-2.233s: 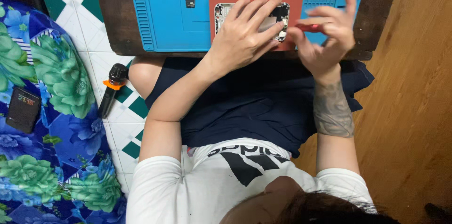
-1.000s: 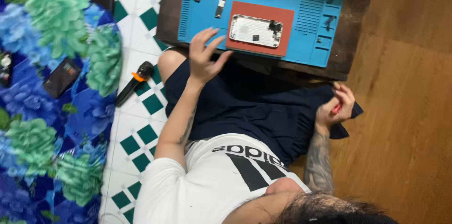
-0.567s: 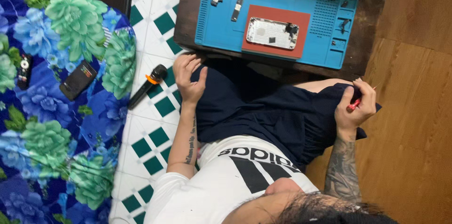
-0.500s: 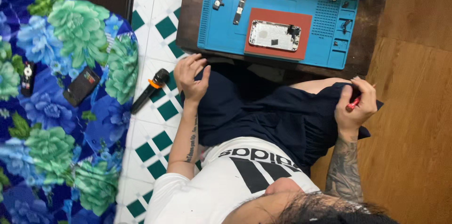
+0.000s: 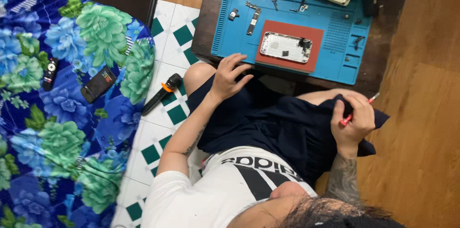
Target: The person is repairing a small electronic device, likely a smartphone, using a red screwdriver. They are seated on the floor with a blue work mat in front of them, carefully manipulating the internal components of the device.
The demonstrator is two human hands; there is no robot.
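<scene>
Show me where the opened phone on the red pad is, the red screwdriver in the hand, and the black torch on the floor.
opened phone (image 5: 286,47), head view, middle of its casing
red screwdriver (image 5: 358,109), head view, mid shaft
black torch (image 5: 162,94), head view, middle of its body

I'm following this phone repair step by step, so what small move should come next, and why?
Probably bring the right hand up to the opened phone on the red pad. That hand holds a red screwdriver down at the knee, away from the work, while the left hand rests at the near edge of the blue mat, so the tool is idle.
</scene>
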